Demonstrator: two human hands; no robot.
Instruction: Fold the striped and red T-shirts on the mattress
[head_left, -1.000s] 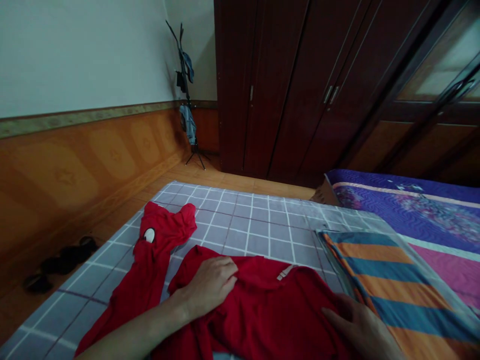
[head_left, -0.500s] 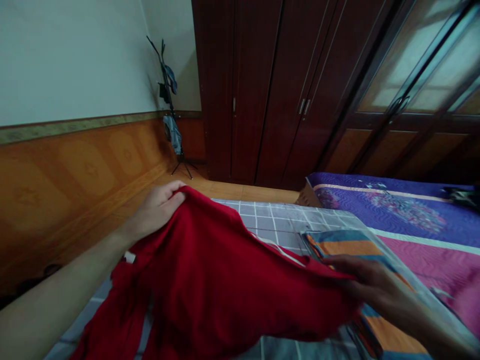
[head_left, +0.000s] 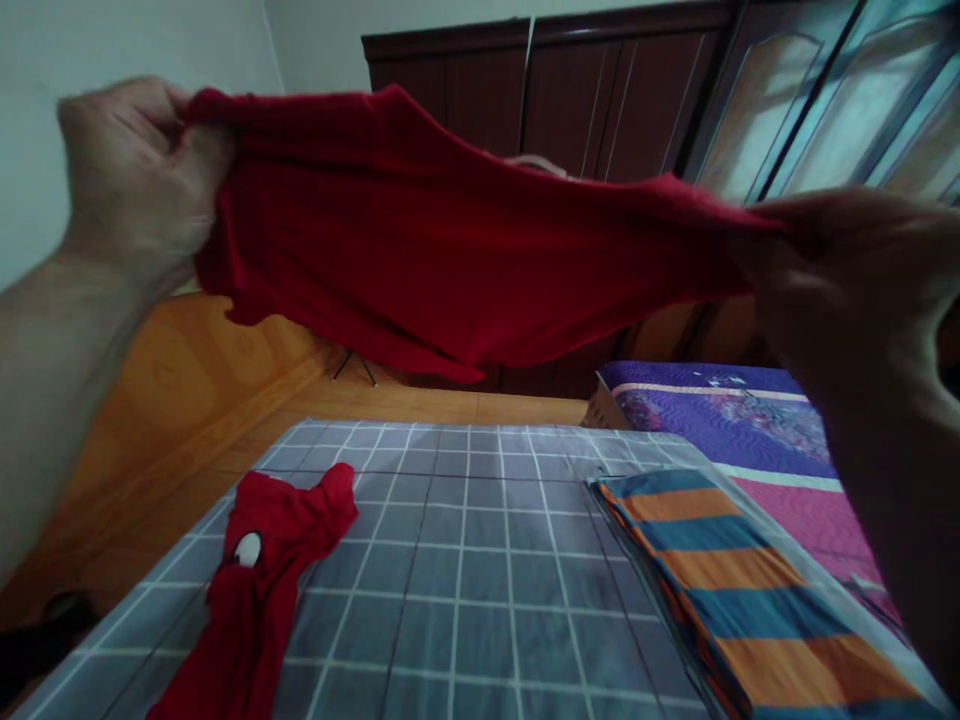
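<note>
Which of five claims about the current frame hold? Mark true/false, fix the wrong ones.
1. The left grip and right grip hold one red garment between them. True.
2. It lies flat. False: it is stretched up above the checked sheet.
3. A second red garment, with a white patch, lies on the sheet's left side. True.
4. Only plain cloths lie on the sheet. False: the cloth at the right has orange and blue stripes.
5. A dark wardrobe stands behind. True.

Grey checked sheet (head_left: 480,575) with crumpled red garment (head_left: 251,600) left, striped folded cloth (head_left: 739,570) right.
</note>
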